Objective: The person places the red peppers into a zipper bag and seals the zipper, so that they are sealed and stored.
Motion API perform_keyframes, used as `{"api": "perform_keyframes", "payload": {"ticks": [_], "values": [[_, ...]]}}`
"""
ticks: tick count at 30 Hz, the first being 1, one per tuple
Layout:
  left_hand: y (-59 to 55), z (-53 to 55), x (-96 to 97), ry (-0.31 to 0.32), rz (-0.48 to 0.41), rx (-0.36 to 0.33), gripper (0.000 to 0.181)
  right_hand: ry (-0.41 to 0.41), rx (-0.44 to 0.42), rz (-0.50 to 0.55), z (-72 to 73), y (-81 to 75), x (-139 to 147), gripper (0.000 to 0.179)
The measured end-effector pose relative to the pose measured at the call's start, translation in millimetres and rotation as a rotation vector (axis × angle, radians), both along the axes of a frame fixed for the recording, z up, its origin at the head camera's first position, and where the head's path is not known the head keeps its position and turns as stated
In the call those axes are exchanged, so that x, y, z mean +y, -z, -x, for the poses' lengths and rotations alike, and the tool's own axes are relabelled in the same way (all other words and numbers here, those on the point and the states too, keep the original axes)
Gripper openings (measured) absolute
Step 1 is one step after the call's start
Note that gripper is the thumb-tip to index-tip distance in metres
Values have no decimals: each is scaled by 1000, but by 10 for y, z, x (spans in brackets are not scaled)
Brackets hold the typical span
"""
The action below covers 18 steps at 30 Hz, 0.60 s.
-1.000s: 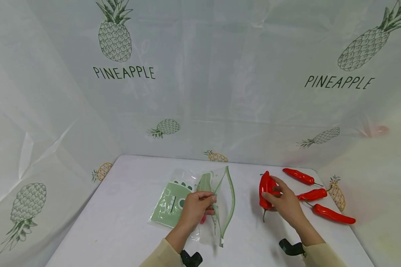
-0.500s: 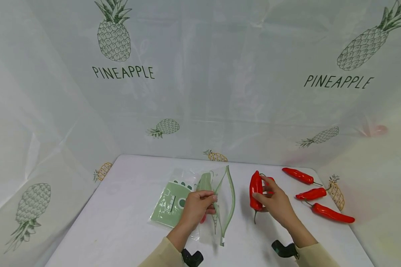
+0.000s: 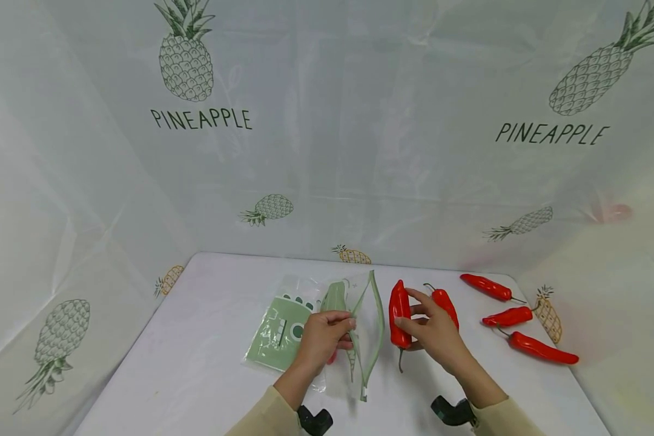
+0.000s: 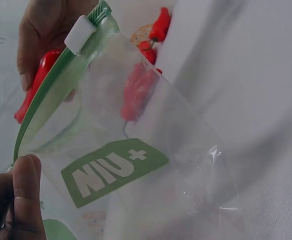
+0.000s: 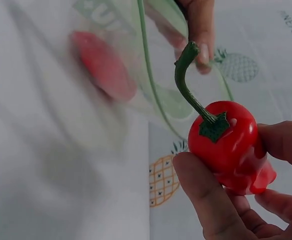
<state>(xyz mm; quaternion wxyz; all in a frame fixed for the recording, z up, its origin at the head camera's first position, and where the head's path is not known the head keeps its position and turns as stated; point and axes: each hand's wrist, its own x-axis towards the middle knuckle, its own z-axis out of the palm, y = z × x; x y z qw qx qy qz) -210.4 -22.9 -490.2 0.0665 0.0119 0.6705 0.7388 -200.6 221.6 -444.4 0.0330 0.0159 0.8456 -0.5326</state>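
Observation:
My left hand [image 3: 321,340] pinches the rim of a clear zip bag [image 3: 278,354] with green print. Its green-edged mouth gapes toward the right, and a white slider [image 4: 80,35] shows in the left wrist view. A red pepper [image 5: 103,65] shows blurred through the bag's film in the right wrist view and seems to be inside. Just right of the mouth, my right hand [image 3: 441,340] holds another red pepper [image 3: 399,315] between thumb and fingers, its green stem [image 5: 188,85] pointing down toward me. Hand and pepper are apart from the bag.
A red pepper [image 3: 445,303] lies behind my right hand, partly hidden by it. Farther right lie a back pepper [image 3: 487,287], a middle pepper [image 3: 509,317] and a front pepper [image 3: 542,349]. A pineapple-printed curtain [image 3: 360,151] stands behind the white table [image 3: 196,339].
My right hand has moved left with the pepper, closer to the bag's mouth. The pepper lying behind that hand now shows more. My left hand and the bag have hardly moved.

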Motion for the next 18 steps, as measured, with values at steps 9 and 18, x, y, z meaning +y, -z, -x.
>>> {"api": "perform_keyframes", "payload": {"ticks": [9, 18], "values": [[23, -2, 29, 12, 47, 11, 25, -61, -19, 69, -59, -57, -196, 81], [29, -29, 21, 28, 72, 34, 23, -107, -59, 117, -49, 6, -358, 80]]}}
